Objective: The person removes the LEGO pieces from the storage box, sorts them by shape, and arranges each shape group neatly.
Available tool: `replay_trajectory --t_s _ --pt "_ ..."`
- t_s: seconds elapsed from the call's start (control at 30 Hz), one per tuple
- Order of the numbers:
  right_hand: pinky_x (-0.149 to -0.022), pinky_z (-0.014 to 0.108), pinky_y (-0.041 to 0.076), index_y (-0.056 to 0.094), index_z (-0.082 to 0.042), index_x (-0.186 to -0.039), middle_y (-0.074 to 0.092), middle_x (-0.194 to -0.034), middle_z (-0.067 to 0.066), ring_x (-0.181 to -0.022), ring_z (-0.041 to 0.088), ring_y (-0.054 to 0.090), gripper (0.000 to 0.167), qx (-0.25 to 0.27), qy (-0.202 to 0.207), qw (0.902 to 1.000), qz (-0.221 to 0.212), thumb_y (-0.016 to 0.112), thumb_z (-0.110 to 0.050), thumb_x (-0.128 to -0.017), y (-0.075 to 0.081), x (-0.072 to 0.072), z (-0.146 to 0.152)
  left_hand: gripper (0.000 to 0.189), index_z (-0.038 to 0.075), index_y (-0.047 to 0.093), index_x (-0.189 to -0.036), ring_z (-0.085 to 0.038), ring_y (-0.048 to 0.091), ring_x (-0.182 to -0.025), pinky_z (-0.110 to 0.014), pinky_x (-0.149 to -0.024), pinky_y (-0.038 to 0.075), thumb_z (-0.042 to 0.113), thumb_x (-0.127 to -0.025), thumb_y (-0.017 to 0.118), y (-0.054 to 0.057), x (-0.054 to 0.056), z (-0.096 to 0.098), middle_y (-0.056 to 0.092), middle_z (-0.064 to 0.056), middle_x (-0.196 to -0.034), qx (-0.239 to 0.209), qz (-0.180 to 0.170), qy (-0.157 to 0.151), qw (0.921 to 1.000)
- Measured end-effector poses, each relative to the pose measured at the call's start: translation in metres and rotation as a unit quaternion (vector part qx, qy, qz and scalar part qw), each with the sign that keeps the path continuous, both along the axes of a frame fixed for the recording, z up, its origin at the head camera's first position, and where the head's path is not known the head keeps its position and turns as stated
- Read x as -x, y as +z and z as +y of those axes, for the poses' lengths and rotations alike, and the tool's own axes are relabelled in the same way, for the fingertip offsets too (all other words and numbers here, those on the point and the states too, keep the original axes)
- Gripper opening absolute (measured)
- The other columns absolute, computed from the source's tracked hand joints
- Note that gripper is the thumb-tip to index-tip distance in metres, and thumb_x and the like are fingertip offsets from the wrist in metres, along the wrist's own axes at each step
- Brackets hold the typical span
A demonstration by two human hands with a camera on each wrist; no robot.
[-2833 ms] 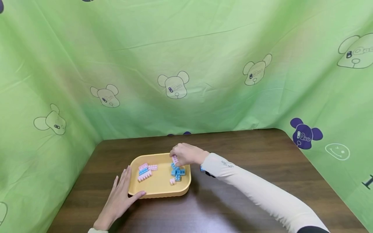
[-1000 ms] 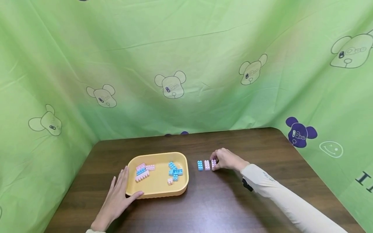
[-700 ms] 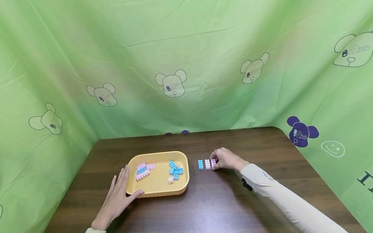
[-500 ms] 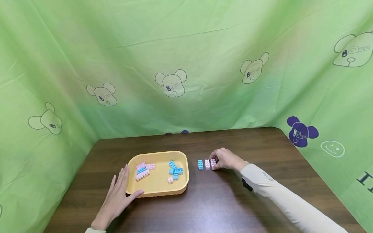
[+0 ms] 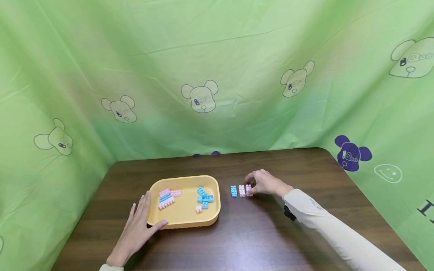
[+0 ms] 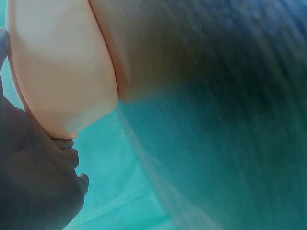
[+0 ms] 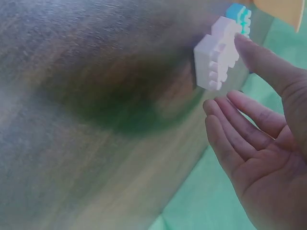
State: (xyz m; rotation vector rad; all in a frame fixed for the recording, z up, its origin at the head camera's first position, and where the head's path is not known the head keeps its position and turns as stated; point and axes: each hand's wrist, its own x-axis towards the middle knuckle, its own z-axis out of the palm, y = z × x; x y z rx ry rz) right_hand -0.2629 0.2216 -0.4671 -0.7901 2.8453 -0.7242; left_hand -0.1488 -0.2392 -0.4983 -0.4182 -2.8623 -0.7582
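My right hand [image 5: 268,183] hovers at the right end of a short row of bricks, thumb and fingers spread apart around a pink toy building brick [image 5: 249,190]. In the right wrist view a gap shows between the fingertips [image 7: 211,106] and that brick [image 7: 206,62]. Left of it stand another pink brick [image 5: 242,191] and a blue brick [image 5: 234,191], studs up, side by side. My left hand [image 5: 135,229] rests against the left end of a yellow tray [image 5: 184,225], fingers straight along its side and thumb over the front rim.
Inside the tray, pink bricks [image 5: 166,203] and a blue one lie at the left. Several blue bricks [image 5: 205,198] are heaped at the right near a small pale pink brick [image 5: 198,209]. The brown wooden table [image 5: 257,233] ends at a green curtain [image 5: 237,128].
My right hand has carried a pink brick from the tray to the right end of the row, then loosened its fingers and lifted slightly. The left hand stays at the tray.
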Motion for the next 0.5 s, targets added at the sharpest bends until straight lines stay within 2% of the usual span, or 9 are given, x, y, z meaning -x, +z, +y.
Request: replay_trajectory --t_s 0.3,0.5 --pt "-0.098 0.052 0.058 0.073 0.011 -0.117 0.075 -0.115 0.024 -0.112 0.043 0.07 0.044 -0.014 0.006 0.9991 0.038 0.09 -0.012 -0.084 0.018 0.002 -0.006 0.112 -0.001 0.014 -0.168 -0.048 0.019 -0.158 -0.064 -0.127 0.013 0.055 -0.094 0.075 0.001 0.002 0.003 0.019 -0.025 -0.173 0.0 0.007 -0.003 1.0" --pt "-0.1 0.05 0.057 0.073 0.01 -0.119 0.075 -0.116 0.024 -0.114 0.041 0.07 0.043 -0.01 0.023 0.9983 0.052 0.089 -0.012 -0.086 0.03 0.004 -0.021 0.111 -0.001 0.012 -0.169 -0.049 0.018 -0.158 -0.065 -0.127 0.011 0.055 -0.095 0.074 0.0 -0.001 0.0 0.018 -0.025 -0.173 -0.001 -0.002 0.001 1.0"
